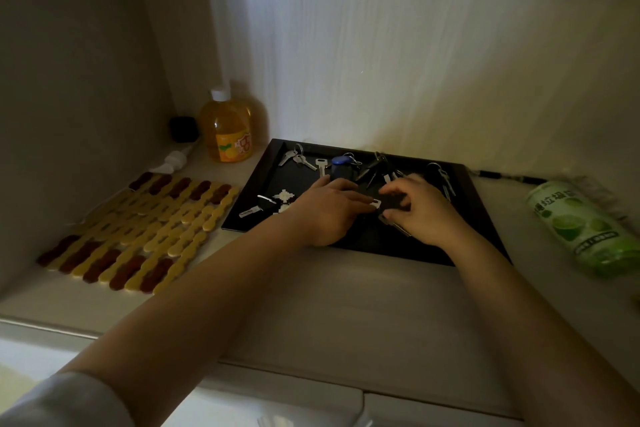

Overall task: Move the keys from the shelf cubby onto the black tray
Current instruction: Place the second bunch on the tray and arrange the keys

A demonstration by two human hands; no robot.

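Note:
A black tray (254, 189) lies on the shelf against the back wall. Several keys rest in it: a silver pair on a ring (297, 159), a single silver key (321, 165), a blue fob (341, 166), a dark bunch (377, 168), another set at the far right (441, 177), and small keys at the left (256, 206). Both hands are over the tray's middle. My left hand (327, 210) pinches a small silver key (375, 203) at its fingertips. My right hand (419, 210) curls over a key beneath it, and its fingers meet the left hand's.
An orange juice bottle (230, 126) and a black object (183, 128) stand at the back left. A yellow and brown slatted mat (138, 232) lies left of the tray. A green can (585, 227) lies on its side at the right. A pen (505, 177) rests by the wall.

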